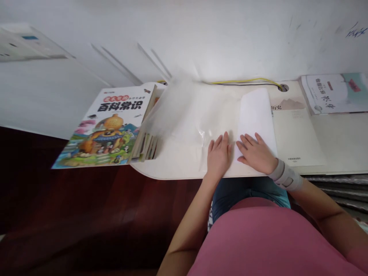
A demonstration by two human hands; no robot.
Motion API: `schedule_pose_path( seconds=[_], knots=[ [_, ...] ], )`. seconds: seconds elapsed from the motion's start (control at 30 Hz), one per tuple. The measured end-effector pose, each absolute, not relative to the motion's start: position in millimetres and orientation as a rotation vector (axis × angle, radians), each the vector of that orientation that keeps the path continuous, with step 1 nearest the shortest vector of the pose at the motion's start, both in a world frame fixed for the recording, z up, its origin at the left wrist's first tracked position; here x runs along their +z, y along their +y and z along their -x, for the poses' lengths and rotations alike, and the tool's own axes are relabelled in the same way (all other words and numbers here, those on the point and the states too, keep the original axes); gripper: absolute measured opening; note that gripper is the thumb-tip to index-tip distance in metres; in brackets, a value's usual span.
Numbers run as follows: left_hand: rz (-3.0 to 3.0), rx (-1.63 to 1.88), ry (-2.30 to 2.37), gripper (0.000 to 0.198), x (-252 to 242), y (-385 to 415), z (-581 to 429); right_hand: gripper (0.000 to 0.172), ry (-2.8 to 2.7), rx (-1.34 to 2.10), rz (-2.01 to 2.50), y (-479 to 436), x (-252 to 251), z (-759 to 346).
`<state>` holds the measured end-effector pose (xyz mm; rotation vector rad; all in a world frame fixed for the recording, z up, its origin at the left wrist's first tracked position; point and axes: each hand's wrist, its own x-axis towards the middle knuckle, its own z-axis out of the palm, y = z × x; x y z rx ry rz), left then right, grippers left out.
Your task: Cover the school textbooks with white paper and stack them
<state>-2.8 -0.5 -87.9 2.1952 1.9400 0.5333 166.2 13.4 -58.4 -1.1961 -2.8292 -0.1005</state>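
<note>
My left hand lies flat, fingers stretched out, on a clear plastic sheet spread over the white desk. My right hand, with a grey band on its wrist, rests flat beside it, fingers spread on the white inner side of an opened book cover. The two hands almost touch. The left part of the plastic sheet is lifted and blurred. The book lies to the right, its pale cover showing a mountain drawing.
A colourful picture book tops a stack of books at the desk's left end, overhanging the edge. Another white booklet lies at the far right. A yellow cable runs along the wall. Dark red floor lies below left.
</note>
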Motion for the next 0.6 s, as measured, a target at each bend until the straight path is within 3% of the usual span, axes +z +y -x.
schedule_pose_path(
  seconds=[0.47, 0.6],
  knots=[
    [-2.237, 0.473, 1.885, 0.06, -85.6, -3.2, 3.2, 0.052, -2.769, -0.044, 1.254, -11.8, -62.1, -146.9],
    [-2.291, 0.462, 1.846, 0.055, -85.5, -4.8, 5.7, 0.05, -2.798, 0.037, 1.194, -14.6, -53.5, -153.6]
  ],
)
